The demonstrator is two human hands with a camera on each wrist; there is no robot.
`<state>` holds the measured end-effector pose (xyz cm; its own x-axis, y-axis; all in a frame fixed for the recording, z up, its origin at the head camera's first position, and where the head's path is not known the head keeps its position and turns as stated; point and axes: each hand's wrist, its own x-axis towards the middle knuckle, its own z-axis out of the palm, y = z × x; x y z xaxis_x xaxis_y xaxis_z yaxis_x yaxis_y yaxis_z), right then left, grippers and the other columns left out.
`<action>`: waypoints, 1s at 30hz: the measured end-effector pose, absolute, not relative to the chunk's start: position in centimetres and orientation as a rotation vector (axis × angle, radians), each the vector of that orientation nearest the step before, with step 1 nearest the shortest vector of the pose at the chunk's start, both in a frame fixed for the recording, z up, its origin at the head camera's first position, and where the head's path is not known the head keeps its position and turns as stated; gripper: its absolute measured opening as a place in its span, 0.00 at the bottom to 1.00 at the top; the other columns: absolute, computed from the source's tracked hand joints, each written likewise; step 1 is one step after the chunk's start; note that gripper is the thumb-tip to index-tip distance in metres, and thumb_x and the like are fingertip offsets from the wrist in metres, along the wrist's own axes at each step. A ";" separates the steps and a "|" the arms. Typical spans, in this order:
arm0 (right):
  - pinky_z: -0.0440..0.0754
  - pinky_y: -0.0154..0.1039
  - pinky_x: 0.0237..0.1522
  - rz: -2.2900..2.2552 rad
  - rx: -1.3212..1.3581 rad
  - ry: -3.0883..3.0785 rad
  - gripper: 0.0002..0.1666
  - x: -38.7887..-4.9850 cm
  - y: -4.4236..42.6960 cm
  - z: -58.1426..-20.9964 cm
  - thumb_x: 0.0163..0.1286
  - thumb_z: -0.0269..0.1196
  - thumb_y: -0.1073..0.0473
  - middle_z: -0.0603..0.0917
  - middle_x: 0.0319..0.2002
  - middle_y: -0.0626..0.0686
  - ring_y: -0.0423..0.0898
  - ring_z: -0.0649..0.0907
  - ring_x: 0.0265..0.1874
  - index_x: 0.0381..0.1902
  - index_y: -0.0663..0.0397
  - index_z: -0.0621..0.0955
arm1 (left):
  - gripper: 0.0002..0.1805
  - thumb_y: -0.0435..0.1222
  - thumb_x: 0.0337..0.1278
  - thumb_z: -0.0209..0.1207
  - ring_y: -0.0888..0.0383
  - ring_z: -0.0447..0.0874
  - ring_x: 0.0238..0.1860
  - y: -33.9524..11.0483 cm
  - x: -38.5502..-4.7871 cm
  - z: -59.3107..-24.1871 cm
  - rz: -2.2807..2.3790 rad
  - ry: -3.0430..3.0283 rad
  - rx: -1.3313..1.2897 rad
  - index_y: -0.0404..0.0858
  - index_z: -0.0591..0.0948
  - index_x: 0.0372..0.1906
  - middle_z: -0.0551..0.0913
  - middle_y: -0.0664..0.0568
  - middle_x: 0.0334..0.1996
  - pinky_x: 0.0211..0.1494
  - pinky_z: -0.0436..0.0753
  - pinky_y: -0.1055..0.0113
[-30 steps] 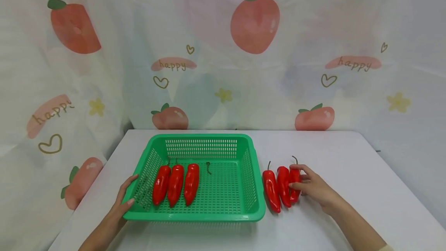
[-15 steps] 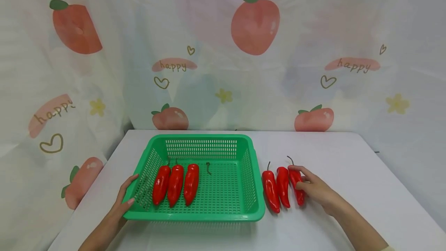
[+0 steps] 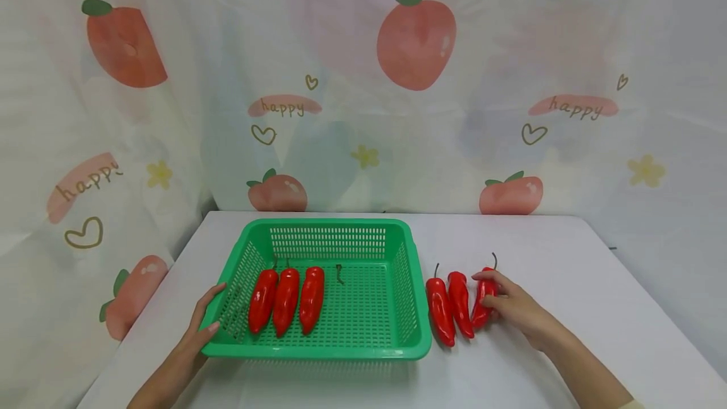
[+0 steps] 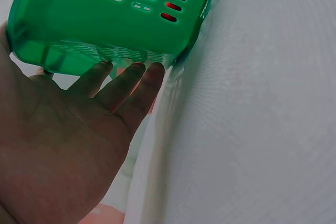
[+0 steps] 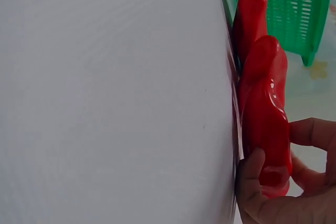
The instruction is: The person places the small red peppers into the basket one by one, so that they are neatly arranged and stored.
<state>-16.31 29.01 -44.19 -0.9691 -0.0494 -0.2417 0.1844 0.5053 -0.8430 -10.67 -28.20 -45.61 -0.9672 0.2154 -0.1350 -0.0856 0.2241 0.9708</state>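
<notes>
In the head view my left hand (image 3: 190, 343) holds the left rim of a green plastic basket (image 3: 318, 353), thumb and a finger over the edge. The left wrist view shows other fingers (image 4: 142, 93) against its outer wall. Three glossy red peppers (image 3: 311, 300) lie side by side in the basket's left half. To the basket's right my right hand (image 3: 522, 314) pinches a red pepper (image 5: 266, 124) with a dark stem, tilted with its tip toward the left. Two more, a stemmed red pepper (image 3: 440, 312) and a red pepper with no visible stem (image 3: 461, 305), lie just beside it.
A loose dark stem (image 3: 339, 274) lies on the basket floor. The white tabletop (image 3: 556, 257) extends to the right and in front. Behind and at the left hangs a pale printed cloth (image 3: 363, 125) with fruit and hearts.
The pepper in my right hand first swung its stem end to the left, then to the right, and now stands a little apart from its neighbour. My left hand and the basket stay put.
</notes>
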 end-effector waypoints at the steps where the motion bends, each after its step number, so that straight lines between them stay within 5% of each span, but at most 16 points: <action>1: 0.84 0.46 0.41 -1.433 0.114 2.536 0.34 -16.3 29.1 -44.2 0.71 0.64 0.63 0.75 0.50 0.61 0.55 0.80 0.43 0.72 0.59 0.67 | 0.33 0.49 0.83 0.40 0.34 0.45 0.76 -28.2 -10.7 -45.6 1.814 2.257 0.120 0.60 0.43 0.82 0.34 0.44 0.81 0.68 0.59 0.29; 12: 0.87 0.51 0.40 -1.262 0.085 2.706 0.36 -15.9 29.7 -44.6 0.63 0.73 0.60 0.72 0.61 0.70 0.71 0.73 0.58 0.68 0.57 0.74 | 0.32 0.50 0.83 0.39 0.33 0.45 0.76 -28.2 -10.6 -45.9 1.800 2.264 0.122 0.60 0.43 0.82 0.34 0.43 0.81 0.68 0.60 0.29; 20: 0.87 0.52 0.40 -1.285 0.085 2.682 0.43 -15.7 29.7 -44.3 0.59 0.77 0.59 0.73 0.61 0.71 0.72 0.72 0.59 0.70 0.57 0.72 | 0.32 0.50 0.83 0.39 0.32 0.46 0.75 -28.3 -10.7 -45.7 1.797 2.287 0.131 0.60 0.43 0.82 0.35 0.42 0.80 0.67 0.63 0.32; 30: 0.86 0.53 0.43 -1.346 0.096 2.699 0.39 -15.7 29.5 -44.0 0.66 0.71 0.60 0.67 0.65 0.73 0.73 0.73 0.59 0.72 0.57 0.69 | 0.33 0.50 0.82 0.40 0.32 0.46 0.75 -28.1 -10.7 -45.7 1.796 2.284 0.120 0.60 0.43 0.82 0.35 0.42 0.81 0.67 0.62 0.30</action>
